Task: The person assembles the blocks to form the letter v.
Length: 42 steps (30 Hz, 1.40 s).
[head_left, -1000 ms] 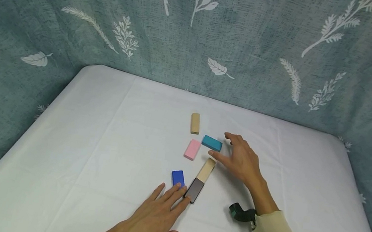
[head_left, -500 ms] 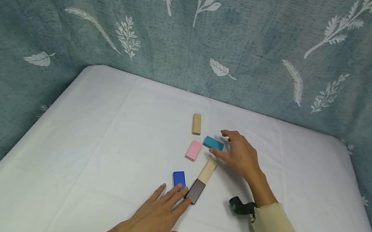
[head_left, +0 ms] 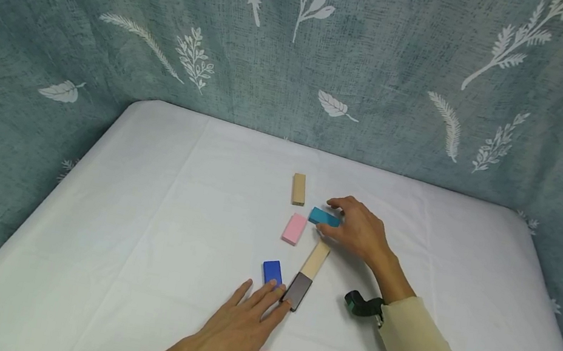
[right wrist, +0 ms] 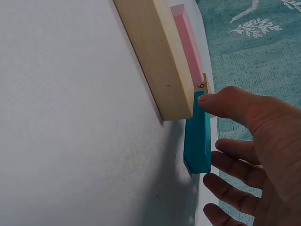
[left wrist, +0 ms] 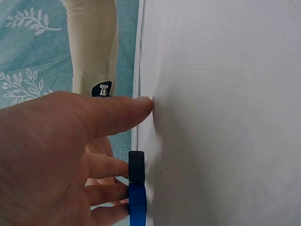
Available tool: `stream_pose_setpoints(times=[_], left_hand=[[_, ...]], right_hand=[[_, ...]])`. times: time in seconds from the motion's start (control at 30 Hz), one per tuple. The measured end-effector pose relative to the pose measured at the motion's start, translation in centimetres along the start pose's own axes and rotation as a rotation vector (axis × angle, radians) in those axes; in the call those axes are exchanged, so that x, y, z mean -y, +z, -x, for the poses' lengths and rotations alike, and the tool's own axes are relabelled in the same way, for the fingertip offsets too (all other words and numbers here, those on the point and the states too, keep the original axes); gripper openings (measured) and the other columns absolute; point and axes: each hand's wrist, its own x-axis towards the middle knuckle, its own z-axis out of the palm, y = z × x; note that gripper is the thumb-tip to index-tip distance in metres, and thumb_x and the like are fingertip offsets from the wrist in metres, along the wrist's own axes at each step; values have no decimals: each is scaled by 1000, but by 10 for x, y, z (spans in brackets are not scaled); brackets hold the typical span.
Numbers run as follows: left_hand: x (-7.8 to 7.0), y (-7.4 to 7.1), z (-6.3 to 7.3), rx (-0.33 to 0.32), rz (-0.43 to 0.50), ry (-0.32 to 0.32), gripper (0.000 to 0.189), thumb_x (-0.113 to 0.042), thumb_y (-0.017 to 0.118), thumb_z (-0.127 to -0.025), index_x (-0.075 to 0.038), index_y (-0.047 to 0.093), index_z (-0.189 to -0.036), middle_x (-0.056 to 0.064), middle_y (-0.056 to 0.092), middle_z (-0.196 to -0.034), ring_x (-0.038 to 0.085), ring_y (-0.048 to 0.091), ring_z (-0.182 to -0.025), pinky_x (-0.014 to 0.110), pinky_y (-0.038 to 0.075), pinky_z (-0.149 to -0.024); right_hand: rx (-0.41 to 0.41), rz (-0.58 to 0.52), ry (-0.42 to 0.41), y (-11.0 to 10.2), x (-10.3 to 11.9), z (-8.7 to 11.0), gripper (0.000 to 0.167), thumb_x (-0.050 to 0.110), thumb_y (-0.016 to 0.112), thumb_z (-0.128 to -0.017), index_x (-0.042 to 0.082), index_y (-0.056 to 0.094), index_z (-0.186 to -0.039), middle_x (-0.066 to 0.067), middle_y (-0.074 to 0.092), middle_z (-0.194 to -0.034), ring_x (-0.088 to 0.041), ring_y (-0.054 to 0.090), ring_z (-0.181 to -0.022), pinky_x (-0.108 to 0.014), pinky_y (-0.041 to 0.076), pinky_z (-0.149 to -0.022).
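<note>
On the white cloth [head_left: 184,234], right of centre: teal block [head_left: 322,215], long axis running left to right in the head view, right end slightly nearer the wearer.
Right hand [head_left: 359,229]: thumb and fingers parted, gently bent, the teal block lying between thumb and forefinger (contact cannot be told).
Left hand [head_left: 235,331]: fingers straight and spread, tips on blue block [head_left: 272,271] and dark grey block [head_left: 297,291].
Tan block [head_left: 299,189]: end numeral legible only in the right wrist view (6 or 9, uncertain).
</note>
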Motion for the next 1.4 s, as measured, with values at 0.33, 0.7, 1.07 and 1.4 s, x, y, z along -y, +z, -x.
stream_pose_setpoints(times=[0.33,0.7,1.07,1.4], left_hand=[[0,-1,0,2,-5,-1,83,-54,70,-90,-11,41,-155,12,31,-163,28,27,-150,56,28,-117],[0,-1,-1,8,8,-5,83,-53,71,-90,-11,40,-155,12,31,-163,28,27,-150,56,27,-117],[0,0,0,-5,11,-1,83,-52,71,-89,-10,41,-154,12,32,-162,29,28,-150,56,28,-117],[0,1,0,-7,-10,-3,82,-53,71,-89,-11,42,-154,11,33,-162,28,28,-150,55,28,-116]], right_hand=[[33,-9,7,2,0,-4,47,33,77,-87,10,68,-128,-10,69,-118,-27,66,-103,-48,53,-84],[30,1,17,3,1,-4,40,31,74,-89,10,71,-123,-11,70,-114,-28,66,-100,-49,54,-82],[20,11,38,-1,-3,-1,40,34,74,-90,11,71,-123,-11,70,-113,-28,67,-97,-48,54,-78],[24,35,-18,-8,-8,4,39,32,74,-91,11,71,-124,-12,71,-112,-27,67,-95,-46,55,-75]])
